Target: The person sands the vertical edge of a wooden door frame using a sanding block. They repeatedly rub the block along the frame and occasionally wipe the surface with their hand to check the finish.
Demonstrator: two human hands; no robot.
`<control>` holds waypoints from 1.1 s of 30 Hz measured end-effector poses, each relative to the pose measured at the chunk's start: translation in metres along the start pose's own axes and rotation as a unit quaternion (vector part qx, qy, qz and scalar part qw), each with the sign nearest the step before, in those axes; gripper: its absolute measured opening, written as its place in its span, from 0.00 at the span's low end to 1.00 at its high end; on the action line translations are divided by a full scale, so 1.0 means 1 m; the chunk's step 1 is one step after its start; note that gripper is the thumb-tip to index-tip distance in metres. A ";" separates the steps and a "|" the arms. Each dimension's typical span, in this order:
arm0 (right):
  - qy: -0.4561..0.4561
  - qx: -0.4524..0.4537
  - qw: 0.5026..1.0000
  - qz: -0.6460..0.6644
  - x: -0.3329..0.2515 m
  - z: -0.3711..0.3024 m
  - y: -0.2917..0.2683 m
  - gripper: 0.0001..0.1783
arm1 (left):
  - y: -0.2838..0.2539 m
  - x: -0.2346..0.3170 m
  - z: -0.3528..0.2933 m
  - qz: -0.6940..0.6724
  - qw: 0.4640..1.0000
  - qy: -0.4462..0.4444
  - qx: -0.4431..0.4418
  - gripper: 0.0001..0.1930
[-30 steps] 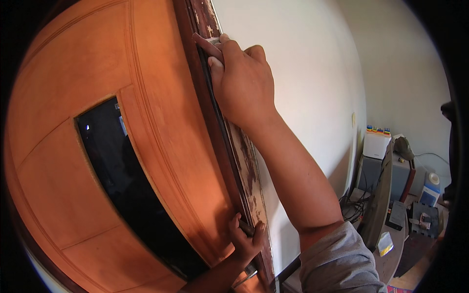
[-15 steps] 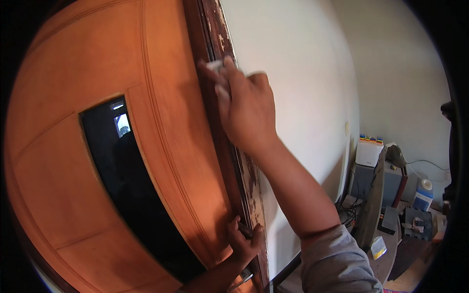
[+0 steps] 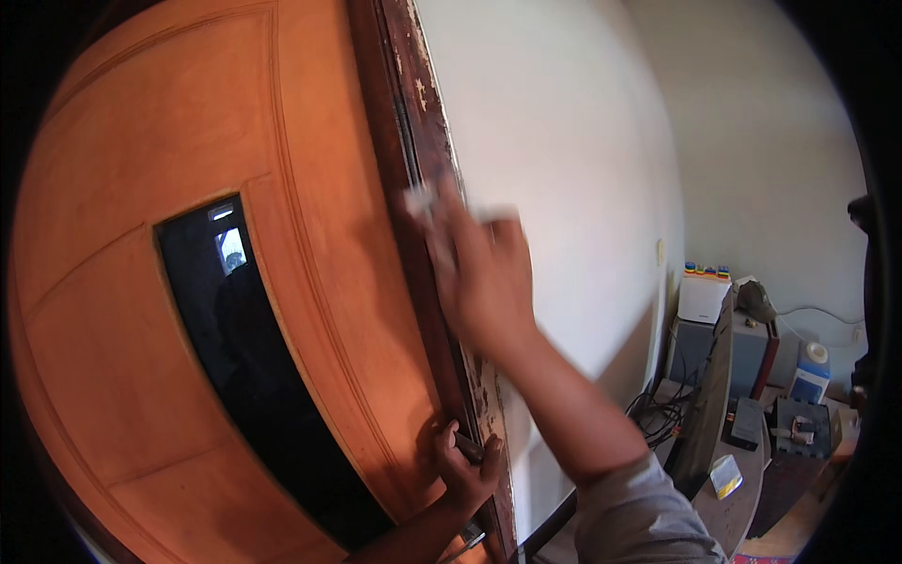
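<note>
My right hand (image 3: 489, 277) is at the dark brown door frame (image 3: 437, 127), its fingers closed on a small whitish piece (image 3: 421, 198). Motion blurs that piece and the fingertips, so its kind is unclear. Old paint has flaked off the frame in patches. Lower down, my left hand (image 3: 467, 470) is against the same frame, thumb and fingers closed around a short dark piece (image 3: 470, 446), mostly hidden. Beside the frame is an orange wooden door (image 3: 324, 188) with a narrow dark glass pane (image 3: 254, 357).
A pale wall (image 3: 564, 188) runs right of the frame. Beyond it, a flat screen (image 3: 707, 395) stands on a desk (image 3: 742, 489) near tangled black cables (image 3: 658, 409). A white box-shaped device (image 3: 705, 299), a blue-labelled bottle (image 3: 810, 374) and a dark open box (image 3: 799, 418) are farther right.
My right hand has slid down along the door frame with the whitish piece. My left hand stays at nearly the same spot. The view has shifted slightly.
</note>
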State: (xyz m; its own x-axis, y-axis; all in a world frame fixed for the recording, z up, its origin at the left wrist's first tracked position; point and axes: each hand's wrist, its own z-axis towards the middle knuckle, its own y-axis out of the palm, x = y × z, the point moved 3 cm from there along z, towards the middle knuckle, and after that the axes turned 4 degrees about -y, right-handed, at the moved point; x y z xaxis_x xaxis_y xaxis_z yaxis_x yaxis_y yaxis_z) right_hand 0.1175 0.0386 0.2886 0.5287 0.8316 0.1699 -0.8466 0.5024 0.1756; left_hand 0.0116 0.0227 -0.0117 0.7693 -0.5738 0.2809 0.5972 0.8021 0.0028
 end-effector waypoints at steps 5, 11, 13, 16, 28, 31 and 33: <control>-0.013 0.070 0.997 0.043 0.011 0.055 0.022 0.34 | 0.000 -0.003 -0.003 -0.024 0.999 -0.024 -0.016 0.40; 0.045 -0.031 0.993 0.106 -0.027 -0.102 -0.038 0.28 | -0.003 0.006 0.008 0.010 0.999 0.027 -0.019 0.40; 0.035 -0.052 0.993 0.103 -0.023 -0.110 -0.040 0.25 | -0.002 0.007 0.010 0.001 1.000 0.020 -0.017 0.40; 0.006 -0.027 0.997 0.066 -0.008 -0.048 -0.023 0.29 | -0.002 0.006 0.006 0.053 0.998 0.032 -0.012 0.39; 0.031 -0.033 0.996 0.070 -0.012 -0.051 -0.018 0.26 | 0.002 -0.003 -0.003 -0.037 0.999 -0.032 -0.007 0.39; 0.038 -0.044 0.994 0.096 -0.025 -0.097 -0.042 0.30 | -0.002 0.004 0.005 0.002 1.000 0.015 -0.012 0.40; 0.043 -0.049 0.992 0.109 -0.026 -0.090 -0.046 0.31 | -0.005 0.006 0.005 0.027 0.999 0.021 -0.015 0.40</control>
State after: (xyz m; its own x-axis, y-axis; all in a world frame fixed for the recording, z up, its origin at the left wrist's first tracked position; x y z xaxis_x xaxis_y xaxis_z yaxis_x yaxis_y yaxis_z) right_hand 0.1370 0.0155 0.1889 0.3298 0.9376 0.1099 -0.9440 0.3264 0.0484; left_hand 0.0122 0.0163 -0.0055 0.8096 -0.5363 0.2385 0.5600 0.8275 -0.0405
